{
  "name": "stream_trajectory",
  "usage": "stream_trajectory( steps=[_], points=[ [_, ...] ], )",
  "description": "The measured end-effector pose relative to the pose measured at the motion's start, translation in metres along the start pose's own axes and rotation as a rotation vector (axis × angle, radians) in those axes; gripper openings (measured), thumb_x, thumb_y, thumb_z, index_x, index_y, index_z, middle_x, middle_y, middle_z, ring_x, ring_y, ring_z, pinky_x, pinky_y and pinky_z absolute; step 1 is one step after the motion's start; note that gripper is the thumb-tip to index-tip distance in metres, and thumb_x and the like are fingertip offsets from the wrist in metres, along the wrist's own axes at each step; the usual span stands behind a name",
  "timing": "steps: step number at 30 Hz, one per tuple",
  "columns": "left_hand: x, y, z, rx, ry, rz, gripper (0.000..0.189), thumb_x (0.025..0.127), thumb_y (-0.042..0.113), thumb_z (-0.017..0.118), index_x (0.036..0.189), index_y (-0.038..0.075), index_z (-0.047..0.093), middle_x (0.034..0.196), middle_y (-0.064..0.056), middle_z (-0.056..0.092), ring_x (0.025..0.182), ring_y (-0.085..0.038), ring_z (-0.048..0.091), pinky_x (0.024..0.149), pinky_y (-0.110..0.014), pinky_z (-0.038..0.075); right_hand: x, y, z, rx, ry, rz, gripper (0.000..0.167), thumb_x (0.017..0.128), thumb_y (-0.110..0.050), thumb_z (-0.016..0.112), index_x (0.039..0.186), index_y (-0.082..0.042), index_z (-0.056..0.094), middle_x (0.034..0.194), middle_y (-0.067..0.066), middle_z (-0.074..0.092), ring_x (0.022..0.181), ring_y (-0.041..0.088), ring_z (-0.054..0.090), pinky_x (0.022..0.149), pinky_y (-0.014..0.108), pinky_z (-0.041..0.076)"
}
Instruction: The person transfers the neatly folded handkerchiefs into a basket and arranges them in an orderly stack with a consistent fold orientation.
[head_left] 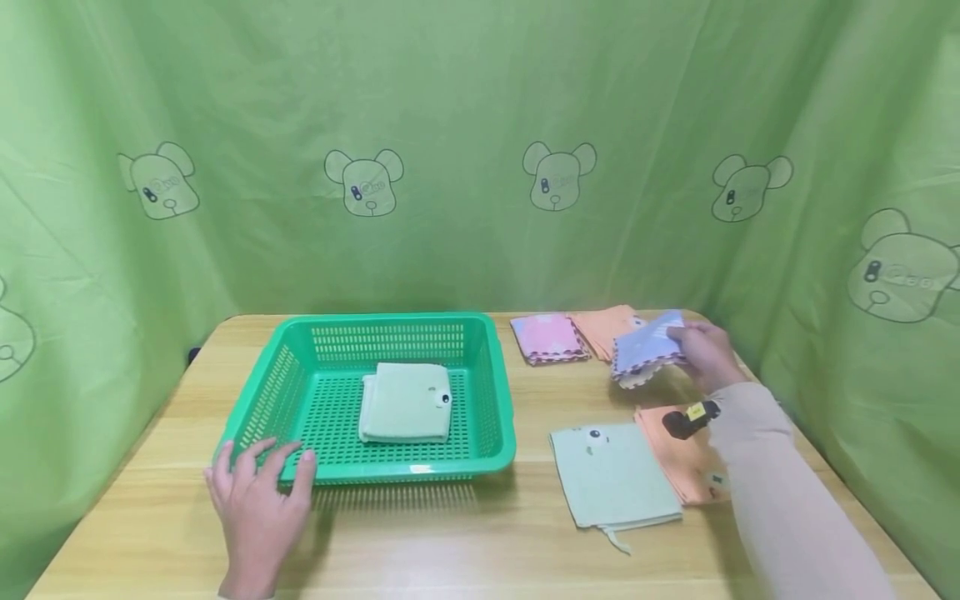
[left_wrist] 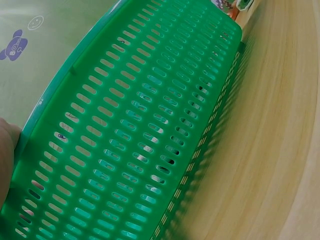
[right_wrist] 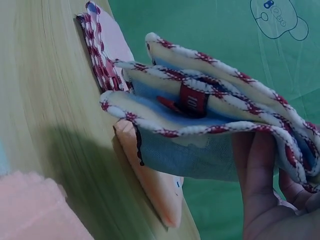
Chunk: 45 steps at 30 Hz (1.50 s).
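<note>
My right hand (head_left: 708, 354) pinches a folded blue hand towel (head_left: 647, 346), its red-and-white stitched edges fanned in layers in the right wrist view. This towel is raised above the table beside a folded orange towel (head_left: 606, 329) and a pink one (head_left: 551, 337). My left hand (head_left: 258, 508) grips the front left corner of the green plastic basket (head_left: 502, 446), fingers over the rim. Inside the basket lies a folded pale green towel (head_left: 408, 404). Another pale green towel (head_left: 615, 479) lies flat on the table, touching a second orange towel (head_left: 686, 467), partly hidden by my right forearm.
The wooden table (head_left: 420, 554) carries everything. A green curtain (head_left: 465, 100) printed with bear heads hangs behind and along both sides. The basket's slotted wall (left_wrist: 125, 115) stands upright along the bare wood in the left wrist view.
</note>
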<state>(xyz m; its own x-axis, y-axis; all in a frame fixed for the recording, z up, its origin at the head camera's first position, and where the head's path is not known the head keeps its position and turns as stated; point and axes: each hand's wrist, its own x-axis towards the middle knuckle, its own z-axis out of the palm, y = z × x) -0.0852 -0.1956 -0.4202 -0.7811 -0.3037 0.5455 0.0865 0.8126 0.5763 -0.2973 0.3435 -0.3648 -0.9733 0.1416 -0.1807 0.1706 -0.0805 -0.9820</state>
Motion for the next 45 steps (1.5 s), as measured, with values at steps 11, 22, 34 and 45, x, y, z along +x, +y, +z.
stream_trajectory(
  steps=[11,22,34,45],
  points=[
    [0.0,0.0,-0.001,0.006,-0.007,-0.008,0.034,0.09,0.032,0.062,0.101,0.001,0.07,0.121,-0.027,0.056,0.137,-0.048,0.018,0.107,-0.07,-0.004,-0.002,-0.001,0.008,-0.012,-0.018,-0.012,0.018,0.095,-0.003,0.055,0.107,-0.006,0.042,0.083,0.0,0.059,0.071,0.008,0.062,0.07,0.02,0.055],
    [0.0,0.0,0.0,0.011,-0.001,-0.004,0.034,0.09,0.032,0.062,0.101,0.001,0.07,0.12,-0.028,0.057,0.137,-0.049,0.019,0.107,-0.071,-0.004,-0.004,-0.001,0.015,-0.109,0.003,-0.061,0.017,0.093,0.001,0.053,0.106,-0.002,0.042,0.091,0.005,0.055,0.071,0.006,0.062,0.07,0.019,0.055],
    [0.0,0.001,-0.001,0.018,-0.009,-0.009,0.034,0.09,0.032,0.062,0.102,0.001,0.07,0.12,-0.028,0.057,0.137,-0.049,0.019,0.107,-0.071,-0.003,-0.009,-0.004,0.023,-0.066,-0.053,-0.115,0.019,0.092,0.007,0.05,0.11,0.003,0.045,0.085,0.002,0.06,0.071,0.008,0.064,0.069,0.02,0.055],
    [0.0,0.002,-0.002,0.014,-0.024,-0.019,0.035,0.091,0.032,0.061,0.103,0.0,0.069,0.122,-0.028,0.055,0.137,-0.049,0.018,0.108,-0.069,-0.005,-0.011,-0.006,0.033,-0.119,-0.047,-0.117,0.033,0.092,0.005,0.051,0.123,0.012,0.039,0.092,0.007,0.058,0.072,0.007,0.064,0.071,0.02,0.055]
  ],
)
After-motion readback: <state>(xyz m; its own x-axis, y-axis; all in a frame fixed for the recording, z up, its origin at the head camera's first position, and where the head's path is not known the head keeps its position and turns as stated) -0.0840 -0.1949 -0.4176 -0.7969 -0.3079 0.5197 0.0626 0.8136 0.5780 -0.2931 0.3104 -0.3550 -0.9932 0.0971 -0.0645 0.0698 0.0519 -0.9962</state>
